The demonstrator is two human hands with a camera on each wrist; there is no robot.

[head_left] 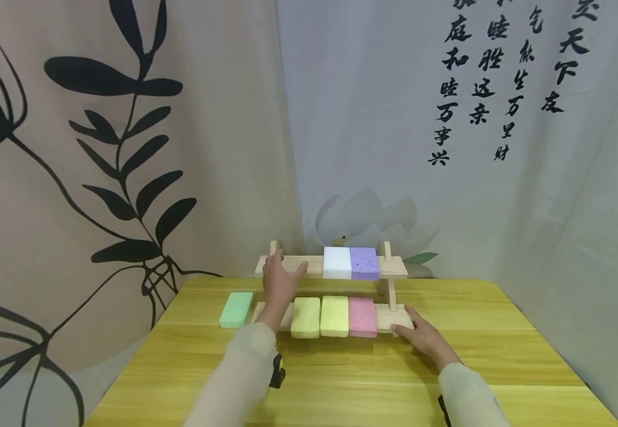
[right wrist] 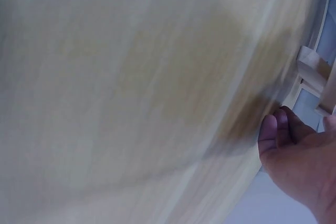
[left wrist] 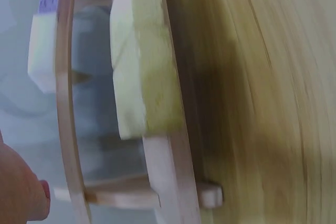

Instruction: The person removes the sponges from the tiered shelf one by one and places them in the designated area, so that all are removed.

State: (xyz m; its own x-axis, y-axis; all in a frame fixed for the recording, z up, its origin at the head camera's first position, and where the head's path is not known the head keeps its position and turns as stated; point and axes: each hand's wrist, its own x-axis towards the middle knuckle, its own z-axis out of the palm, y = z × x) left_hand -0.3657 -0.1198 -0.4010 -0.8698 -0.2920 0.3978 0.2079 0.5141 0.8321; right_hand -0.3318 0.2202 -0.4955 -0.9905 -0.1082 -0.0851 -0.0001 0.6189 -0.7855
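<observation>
A two-tier wooden rack (head_left: 394,270) stands at the back of the yellow table (head_left: 341,379). A white sponge (head_left: 337,263) and a purple sponge (head_left: 365,263) lie side by side on its upper shelf. On the lower shelf are two yellow-green sponges (head_left: 306,317) (head_left: 334,316) and a pink sponge (head_left: 362,316). My left hand (head_left: 279,279) rests on the left part of the upper shelf, fingers spread. Fingers straight, my right hand (head_left: 421,335) touches the right end of the lower shelf. The left wrist view shows a yellow-green sponge (left wrist: 147,61) close up.
A green sponge (head_left: 236,309) lies flat on the table just left of the rack. Printed cloth backdrops hang close behind and on both sides. The table's front half stretches toward me under my sleeves.
</observation>
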